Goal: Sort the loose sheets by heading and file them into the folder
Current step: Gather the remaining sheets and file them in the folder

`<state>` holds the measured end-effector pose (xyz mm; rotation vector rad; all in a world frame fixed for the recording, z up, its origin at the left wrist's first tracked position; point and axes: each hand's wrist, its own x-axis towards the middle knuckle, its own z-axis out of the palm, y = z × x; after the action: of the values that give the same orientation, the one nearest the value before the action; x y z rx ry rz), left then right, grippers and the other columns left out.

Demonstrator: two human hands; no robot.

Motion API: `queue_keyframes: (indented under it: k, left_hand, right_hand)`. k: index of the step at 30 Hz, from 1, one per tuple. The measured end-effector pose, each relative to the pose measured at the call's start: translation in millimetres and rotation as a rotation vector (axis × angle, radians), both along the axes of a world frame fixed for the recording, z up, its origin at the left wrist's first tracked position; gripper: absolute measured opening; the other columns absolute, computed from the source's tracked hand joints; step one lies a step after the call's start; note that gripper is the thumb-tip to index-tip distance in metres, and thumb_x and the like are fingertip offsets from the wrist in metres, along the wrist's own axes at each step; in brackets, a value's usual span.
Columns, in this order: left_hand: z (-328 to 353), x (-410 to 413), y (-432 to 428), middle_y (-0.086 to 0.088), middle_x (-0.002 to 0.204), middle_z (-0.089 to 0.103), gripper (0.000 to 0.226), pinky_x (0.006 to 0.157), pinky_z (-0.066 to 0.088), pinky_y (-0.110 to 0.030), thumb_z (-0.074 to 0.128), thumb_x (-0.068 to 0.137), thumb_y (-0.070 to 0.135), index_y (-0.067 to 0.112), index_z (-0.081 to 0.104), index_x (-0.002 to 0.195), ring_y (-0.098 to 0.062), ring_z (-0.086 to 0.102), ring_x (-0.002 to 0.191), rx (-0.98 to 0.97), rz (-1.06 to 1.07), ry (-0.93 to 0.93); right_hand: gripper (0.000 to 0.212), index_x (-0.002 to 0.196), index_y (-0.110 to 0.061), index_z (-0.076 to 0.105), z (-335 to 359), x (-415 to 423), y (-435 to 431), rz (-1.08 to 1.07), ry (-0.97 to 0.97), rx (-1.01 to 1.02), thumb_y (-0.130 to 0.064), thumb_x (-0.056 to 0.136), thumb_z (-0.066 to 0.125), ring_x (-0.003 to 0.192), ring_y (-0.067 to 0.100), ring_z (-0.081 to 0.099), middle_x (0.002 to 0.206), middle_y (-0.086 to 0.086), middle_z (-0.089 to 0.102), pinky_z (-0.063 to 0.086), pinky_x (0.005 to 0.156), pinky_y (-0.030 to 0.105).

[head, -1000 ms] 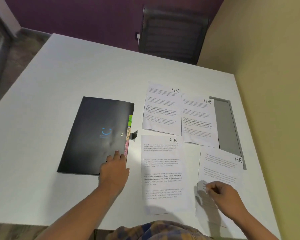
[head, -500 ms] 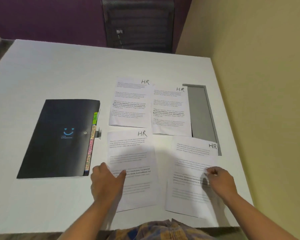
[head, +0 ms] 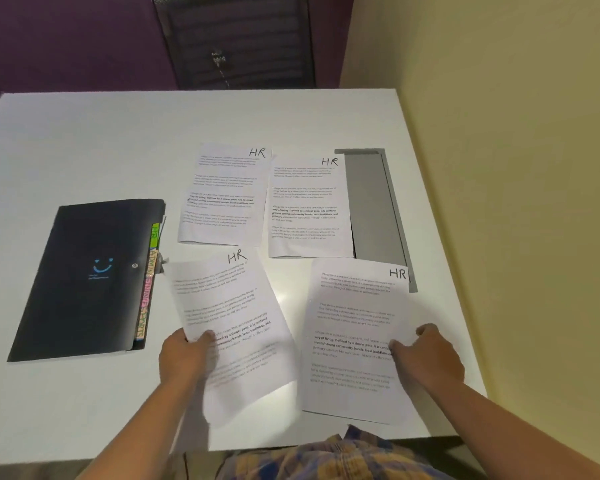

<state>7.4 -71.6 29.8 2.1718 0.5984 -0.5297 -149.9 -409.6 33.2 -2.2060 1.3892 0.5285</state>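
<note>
My left hand (head: 182,355) pinched the tilted near-left sheet (head: 229,306). My right hand (head: 430,362) lay curled on the near-right sheet (head: 350,306); I couldn't tell whether it gripped.

This looks like an office. A wide white tabletop (head: 84,150) carries four printed sheets (head: 222,195), each with "HR" handwritten in its top corner. The left grip (head: 186,355) holds one of them and the right grip (head: 430,362) touches another. To the left of the left grip lies a black folder (head: 84,278) with coloured tabs (head: 148,296), two of them lettered "HR" and "ADMIN". Beyond the right grip a grey flap (head: 371,209) is set into the tabletop. Far beyond both grips a dark chair (head: 236,39) with a mesh back stands against a purple wall (head: 66,39).
</note>
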Motion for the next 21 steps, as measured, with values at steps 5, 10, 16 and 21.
queue_keyframes:
  k: [5, 10, 16, 21]
  left_hand:
    - [17.8, -16.2, 8.3, 0.002, 0.097, 0.068, 0.012, 0.068, 0.051, -0.029, 0.056, 0.098, 0.016, 0.015, 0.064, 0.106, -0.015, 0.064, 0.084, -0.093, -0.127, -0.021]
    - [34.8, -15.6, 27.6, -0.002, 0.101, 0.070, 0.015, 0.083, 0.056, -0.041, 0.053, 0.100, 0.019, 0.014, 0.065, 0.109, -0.025, 0.066, 0.094, -0.110, -0.095, -0.110]
    - [55.2, -0.2, 44.8, 0.004, 0.097, 0.075, 0.021, 0.081, 0.057, -0.038, 0.057, 0.098, 0.013, 0.031, 0.067, 0.093, -0.020, 0.071, 0.091, -0.292, -0.023, -0.163]
    - [65.2, 17.8, 47.9, 0.020, 0.084, 0.075, 0.026, 0.081, 0.056, -0.033, 0.057, 0.097, 0.008, 0.031, 0.068, 0.091, -0.011, 0.072, 0.087, -0.372, -0.010, -0.172]
  right_hand:
    - [0.034, 0.103, -0.024, 0.050, -7.4, -3.7, 4.2, 0.003, -0.070, 0.016, -0.039, 0.083, 0.073, 0.076, 0.017, 0.063, 0.093, -0.006, 0.065, 0.055, 0.070, 0.034]
    - [0.031, 0.066, -0.019, 0.056, 7.3, -22.1, 17.4, -0.043, -0.299, 0.009, -0.023, 0.097, 0.058, 0.056, 0.015, 0.057, 0.065, -0.001, 0.063, 0.041, 0.050, 0.026]
    - [0.020, 0.108, -0.015, 0.075, 47.2, -33.6, 29.2, -0.218, -0.587, -0.037, -0.025, 0.095, 0.062, 0.073, 0.022, 0.060, 0.092, 0.006, 0.074, 0.045, 0.059, 0.024]
    - [0.008, 0.094, -0.020, 0.072, 87.5, -6.4, 49.3, -0.308, -0.885, 0.155, -0.013, 0.091, 0.069, 0.066, 0.007, 0.068, 0.076, -0.008, 0.076, 0.048, 0.050, 0.006]
